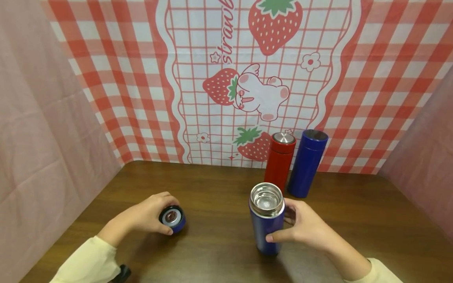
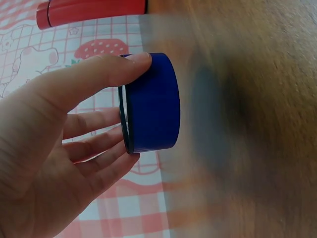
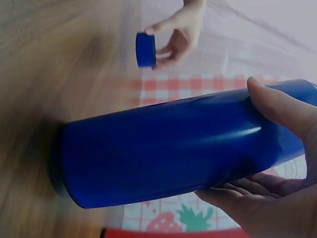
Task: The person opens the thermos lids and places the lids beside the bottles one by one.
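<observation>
Between thumb and fingers my left hand (image 1: 154, 213) pinches a blue bottle lid (image 1: 172, 218), its inner side turned up with a pale ring and brown centre. The left wrist view shows the lid (image 2: 153, 101) held by its rim above the wood. My right hand (image 1: 306, 228) grips a blue thermos (image 1: 267, 230) whose mouth is uncovered, showing a steel neck and inside. Thumb and fingers wrap the thermos body (image 3: 173, 146) from the right, and it stands nearly upright on the table.
Behind the held thermos stand a red thermos (image 1: 280, 161) with a silver-topped lid and another blue thermos (image 1: 307, 163). The brown wooden table (image 1: 212, 196) ends at a strawberry-print cloth (image 1: 134, 98). Pink curtains (image 1: 46, 129) hang at both sides. A small black object (image 1: 122, 274) shows by the left sleeve.
</observation>
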The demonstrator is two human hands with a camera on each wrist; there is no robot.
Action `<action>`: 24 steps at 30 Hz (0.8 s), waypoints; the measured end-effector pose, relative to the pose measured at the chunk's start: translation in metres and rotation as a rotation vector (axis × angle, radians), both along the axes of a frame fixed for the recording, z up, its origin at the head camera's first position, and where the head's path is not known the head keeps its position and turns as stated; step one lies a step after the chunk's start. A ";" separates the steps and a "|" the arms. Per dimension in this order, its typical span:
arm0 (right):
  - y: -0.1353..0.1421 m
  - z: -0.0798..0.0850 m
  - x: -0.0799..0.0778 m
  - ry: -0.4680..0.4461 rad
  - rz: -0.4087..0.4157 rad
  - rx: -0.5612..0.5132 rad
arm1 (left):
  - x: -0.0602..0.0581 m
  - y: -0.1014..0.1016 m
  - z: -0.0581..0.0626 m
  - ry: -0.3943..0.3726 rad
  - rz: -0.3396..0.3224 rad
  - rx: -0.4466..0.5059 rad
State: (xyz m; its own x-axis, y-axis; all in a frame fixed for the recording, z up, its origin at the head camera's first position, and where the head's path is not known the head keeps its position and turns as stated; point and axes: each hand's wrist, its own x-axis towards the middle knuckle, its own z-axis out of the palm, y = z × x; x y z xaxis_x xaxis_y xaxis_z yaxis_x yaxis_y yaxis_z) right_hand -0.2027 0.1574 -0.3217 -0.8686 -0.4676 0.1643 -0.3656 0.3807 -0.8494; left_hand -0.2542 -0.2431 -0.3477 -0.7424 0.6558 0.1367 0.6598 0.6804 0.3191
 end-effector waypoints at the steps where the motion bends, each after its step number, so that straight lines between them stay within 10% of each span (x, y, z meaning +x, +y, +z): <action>1: 0.004 0.001 0.000 -0.002 -0.011 0.009 | 0.000 -0.001 0.000 -0.006 0.004 -0.002; 24: 0.105 0.004 -0.002 -0.112 -0.432 0.209 | 0.004 -0.011 -0.001 -0.064 0.074 -0.038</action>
State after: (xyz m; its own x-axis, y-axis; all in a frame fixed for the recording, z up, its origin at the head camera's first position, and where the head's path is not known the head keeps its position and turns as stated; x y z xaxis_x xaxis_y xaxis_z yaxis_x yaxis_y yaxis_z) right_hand -0.2046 0.2627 -0.3181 -0.9973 -0.0739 0.0001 -0.0478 0.6441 -0.7634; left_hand -0.2500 -0.2542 -0.3489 -0.7956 0.6025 0.0635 0.5862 0.7391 0.3319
